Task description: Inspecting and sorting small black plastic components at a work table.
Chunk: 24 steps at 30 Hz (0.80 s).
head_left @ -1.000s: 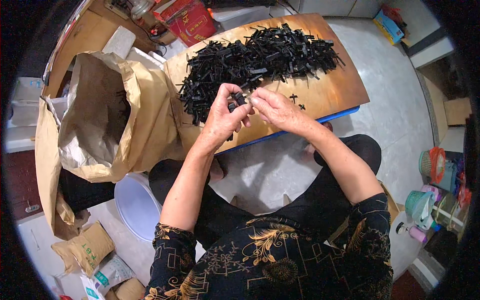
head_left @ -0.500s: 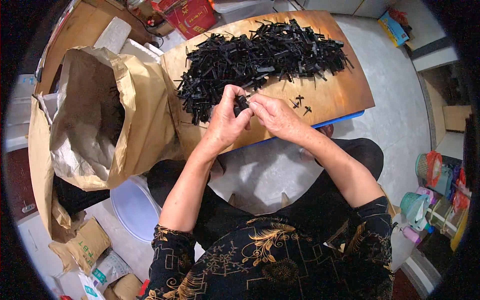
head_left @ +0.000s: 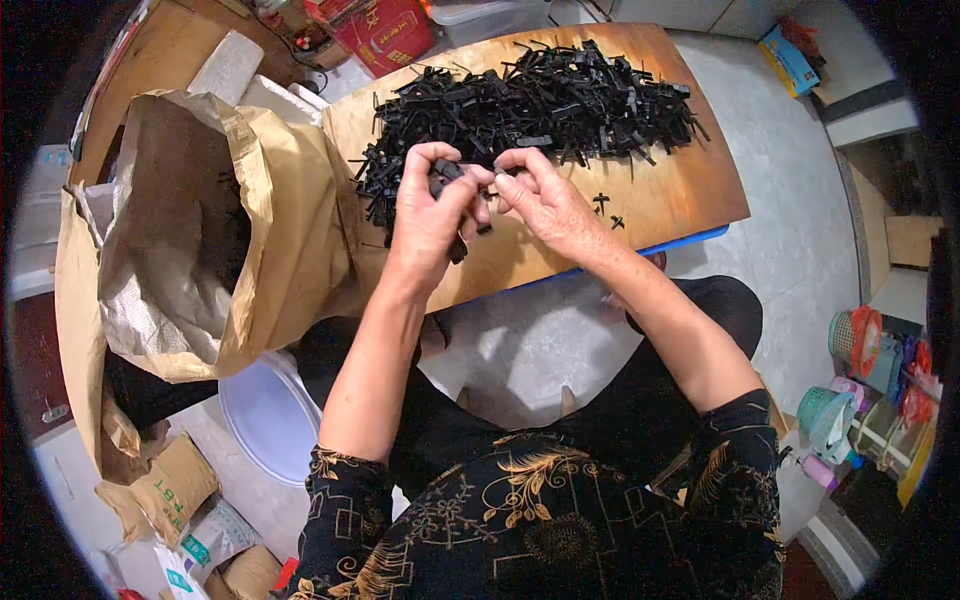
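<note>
A long heap of small black plastic parts covers the far side of a wooden board. In front of the heap, my left hand is closed around several black plastic pieces; one sticks out below its palm. Close beside it, my right hand is pinched near the left fingertips, on what looks like a small dark bit; the fingers mostly hide it. To the right of my right hand lie small cross-shaped black pieces on the bare wood.
A large open brown paper sack stands at the left, against the board. Below it is a pale round tub. Smaller bags lie at the lower left. Red box behind the board; baskets at the right.
Both hands have risen slightly toward the heap. My left hand has shifted left and turned, so more black pieces show in it. One cross-shaped piece no longer shows near my right hand.
</note>
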{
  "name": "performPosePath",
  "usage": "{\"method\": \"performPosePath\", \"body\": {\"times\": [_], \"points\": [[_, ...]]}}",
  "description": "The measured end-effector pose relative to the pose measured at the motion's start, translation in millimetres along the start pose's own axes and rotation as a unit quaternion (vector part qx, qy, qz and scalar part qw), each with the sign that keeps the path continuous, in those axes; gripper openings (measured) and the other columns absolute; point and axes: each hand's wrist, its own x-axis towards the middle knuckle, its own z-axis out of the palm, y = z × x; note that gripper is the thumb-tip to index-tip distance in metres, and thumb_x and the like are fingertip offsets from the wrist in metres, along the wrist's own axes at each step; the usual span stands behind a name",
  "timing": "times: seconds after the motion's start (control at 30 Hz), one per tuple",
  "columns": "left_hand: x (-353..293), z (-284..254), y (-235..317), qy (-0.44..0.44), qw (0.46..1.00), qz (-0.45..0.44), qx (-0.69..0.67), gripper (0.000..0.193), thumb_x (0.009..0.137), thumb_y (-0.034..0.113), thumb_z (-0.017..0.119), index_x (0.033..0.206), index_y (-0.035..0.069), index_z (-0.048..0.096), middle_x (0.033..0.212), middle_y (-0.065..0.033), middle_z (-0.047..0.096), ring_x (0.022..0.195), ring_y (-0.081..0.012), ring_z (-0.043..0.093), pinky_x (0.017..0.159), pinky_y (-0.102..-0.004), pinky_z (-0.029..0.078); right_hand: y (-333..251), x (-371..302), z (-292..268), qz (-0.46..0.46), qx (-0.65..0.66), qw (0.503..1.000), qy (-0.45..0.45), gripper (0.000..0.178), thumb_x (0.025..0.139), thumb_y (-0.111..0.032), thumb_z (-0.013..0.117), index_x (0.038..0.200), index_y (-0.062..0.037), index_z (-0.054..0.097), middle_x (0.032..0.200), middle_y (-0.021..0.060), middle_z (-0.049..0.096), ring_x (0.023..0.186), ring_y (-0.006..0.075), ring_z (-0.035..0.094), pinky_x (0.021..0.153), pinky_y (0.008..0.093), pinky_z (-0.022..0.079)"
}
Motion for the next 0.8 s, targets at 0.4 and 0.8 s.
{"method": "performPosePath", "body": {"times": [0.4,0.8], "points": [[-19.2,-7.4,1.7,-0.066,0.991,-0.059,-0.095,0.042,0.087,0.007,0.049,0.127,0.007,0.038,0.082,-0.0090,0.057,0.059,-0.0104,0.054,0.045,-0.0180,0.040,-11.9,-12.7,-10.6,0.008,0.100,0.994,-0.053,0.014,0.091,-0.017,0.051,0.092,-0.0026,0.052,0.075,0.0030,0.058,0.048,0.0017,0.044,0.042,0.0143,0.036],[-37.8,14.0,3.7,-0.254,0.958,-0.044,-0.129,0.046,0.083,0.008,0.052,0.127,0.006,0.039,0.112,-0.0065,0.045,0.050,-0.0110,0.044,0.035,-0.0190,0.032,-25.2,-30.3,-36.1,0.089,0.198,0.951,-0.222,0.026,0.088,-0.029,0.057,0.105,-0.0096,0.056,0.060,-0.0088,0.041,0.046,0.0005,0.030,0.038,0.0171,0.023]]}}
